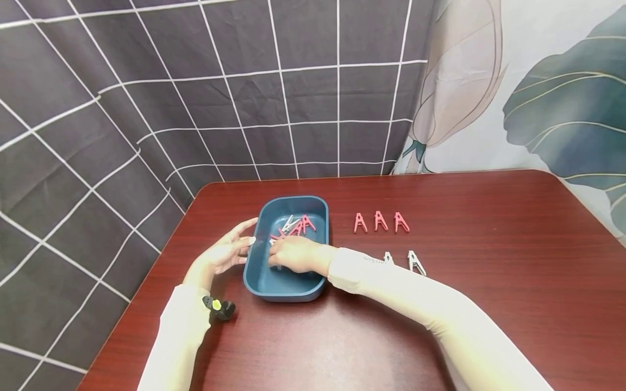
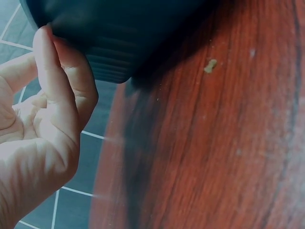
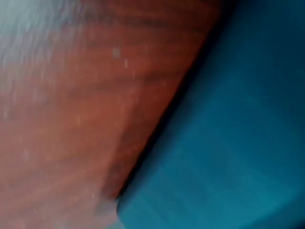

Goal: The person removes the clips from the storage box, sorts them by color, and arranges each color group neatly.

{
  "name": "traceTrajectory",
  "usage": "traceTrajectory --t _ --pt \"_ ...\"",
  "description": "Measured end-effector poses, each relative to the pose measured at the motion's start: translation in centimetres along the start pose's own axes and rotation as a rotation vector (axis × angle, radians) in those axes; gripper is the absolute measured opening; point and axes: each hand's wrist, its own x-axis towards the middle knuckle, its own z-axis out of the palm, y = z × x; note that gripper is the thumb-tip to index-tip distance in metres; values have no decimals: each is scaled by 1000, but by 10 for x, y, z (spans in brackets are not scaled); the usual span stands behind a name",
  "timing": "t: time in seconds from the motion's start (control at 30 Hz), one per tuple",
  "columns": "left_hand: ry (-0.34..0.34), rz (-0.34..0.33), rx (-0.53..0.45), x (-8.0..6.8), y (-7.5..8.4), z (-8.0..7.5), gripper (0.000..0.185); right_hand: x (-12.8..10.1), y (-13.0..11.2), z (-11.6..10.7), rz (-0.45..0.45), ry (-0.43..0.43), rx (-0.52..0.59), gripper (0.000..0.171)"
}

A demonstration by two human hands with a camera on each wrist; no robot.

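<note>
The head camera looked forward and down from above the table (image 1: 489,304), taking in both arms; the left wrist camera sat low and close beside the blue tray (image 2: 124,33), facing its outer wall; the right wrist camera, blurred, looked closely at the tray's edge; all three shared tray and tabletop.

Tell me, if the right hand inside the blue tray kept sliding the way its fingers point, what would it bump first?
Probably the left wall of the blue plastic tray. The right hand points leftward inside it, and the left hand rests just outside that wall. Depth is hard to judge.
</note>
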Motion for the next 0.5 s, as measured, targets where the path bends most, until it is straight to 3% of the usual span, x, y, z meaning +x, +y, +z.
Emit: traceTrajectory --t 0.5 --pt "10 5 4 0 0 0 61 -1 -2 5 21 28 -39 14"
